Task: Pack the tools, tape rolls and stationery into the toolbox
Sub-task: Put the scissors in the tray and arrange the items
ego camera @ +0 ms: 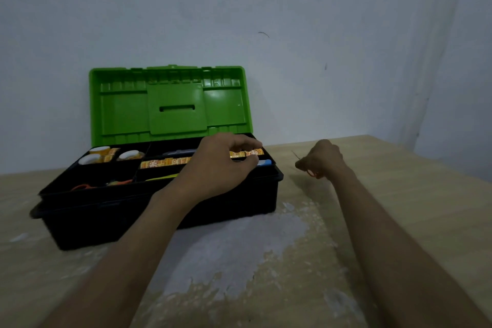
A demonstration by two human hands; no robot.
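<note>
Left hand [218, 165] pinching flat patterned ruler [170, 162] over black toolbox [149, 210], right hand [323, 158] fisted on thin orange-handled tool [312, 173]

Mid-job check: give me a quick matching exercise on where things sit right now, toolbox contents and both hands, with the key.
Things:
1. tape rolls
2. orange-handled scissors
3. patterned ruler
4. right hand

Places:
A. front left compartment of the tray
B. above the table, right of the toolbox
C. back left compartment
D. long right compartment, under the left hand

Pairs: 1-C, 2-A, 3-D, 4-B
</note>
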